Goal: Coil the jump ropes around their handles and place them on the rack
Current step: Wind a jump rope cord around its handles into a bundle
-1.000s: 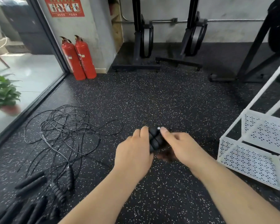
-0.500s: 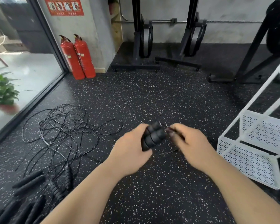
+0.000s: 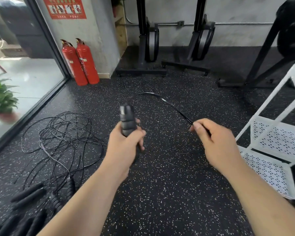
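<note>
jump rope handles [image 3: 127,120] sit gripped upright in left hand [image 3: 123,149]; right hand [image 3: 216,142] pinches the arching cord [image 3: 162,99].

Left hand [image 3: 124,147] grips handles [image 3: 127,120] upright; right hand [image 3: 216,145] pinches rope [image 3: 168,102]; forearms extended.

Open speckled floor [image 3: 160,193] lies ahead, hemmed by tangled ropes [image 3: 61,138] left and the white rack [image 3: 271,133] right.
</note>
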`<state>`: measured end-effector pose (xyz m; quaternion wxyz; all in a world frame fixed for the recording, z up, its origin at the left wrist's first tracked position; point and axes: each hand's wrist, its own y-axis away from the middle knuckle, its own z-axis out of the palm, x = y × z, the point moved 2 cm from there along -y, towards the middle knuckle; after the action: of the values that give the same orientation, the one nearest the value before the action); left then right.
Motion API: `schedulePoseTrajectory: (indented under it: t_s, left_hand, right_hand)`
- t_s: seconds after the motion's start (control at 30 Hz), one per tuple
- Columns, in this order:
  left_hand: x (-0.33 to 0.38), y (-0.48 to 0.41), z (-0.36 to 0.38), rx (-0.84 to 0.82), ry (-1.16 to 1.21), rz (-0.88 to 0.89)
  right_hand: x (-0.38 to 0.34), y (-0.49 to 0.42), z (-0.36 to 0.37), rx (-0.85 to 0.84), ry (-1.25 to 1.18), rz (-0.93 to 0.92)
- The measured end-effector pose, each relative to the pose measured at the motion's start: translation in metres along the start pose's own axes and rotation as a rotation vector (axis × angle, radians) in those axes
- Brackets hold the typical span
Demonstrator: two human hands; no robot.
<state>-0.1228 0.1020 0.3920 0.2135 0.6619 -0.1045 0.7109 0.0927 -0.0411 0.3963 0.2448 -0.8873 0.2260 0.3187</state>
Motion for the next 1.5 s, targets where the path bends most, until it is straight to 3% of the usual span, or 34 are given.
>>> schedulePoseTrajectory:
  t_s: [0.17,0.3,0.5,0.63,0.8,0.87,0.97,1.13,1.5]
  left_hand:
    - [-0.032,0.019,0.035,-0.259,-0.015,-0.187]
    - [-0.045,0.024,0.05,-0.272,0.139,-0.25]
    - [-0.036,0.008,0.039,-0.136,0.391,-0.334]
    - [-0.018,-0.012,0.012,0.003,0.493,-0.246]
    - [-0.009,-0.017,0.0,0.093,0.527,-0.06]
    - [-0.01,-0.014,0.002,0.077,0.473,-0.039]
    - [-0.017,-0.007,0.011,-0.045,0.415,-0.156]
    - [-0.039,0.027,0.046,-0.351,0.35,-0.29]
    - [-0.02,-0.002,0.031,-0.224,0.45,-0.169]
  right_hand:
    - [-0.002,0.012,0.049,-0.168,0.075,0.109]
    - [-0.008,0.025,0.074,-0.349,0.167,0.13]
    - [-0.012,0.017,0.068,-0.362,0.048,0.056]
    - [-0.002,0.005,0.044,-0.362,0.039,0.071]
    - [-0.006,-0.002,0.021,-0.197,0.025,0.002]
    - [-0.009,-0.001,0.021,-0.117,-0.001,-0.011]
    - [-0.012,0.003,0.03,-0.051,-0.039,0.011]
    - [-0.01,0.016,0.058,-0.163,0.063,0.006]
    - [0.01,-0.002,0.032,-0.247,0.042,0.037]
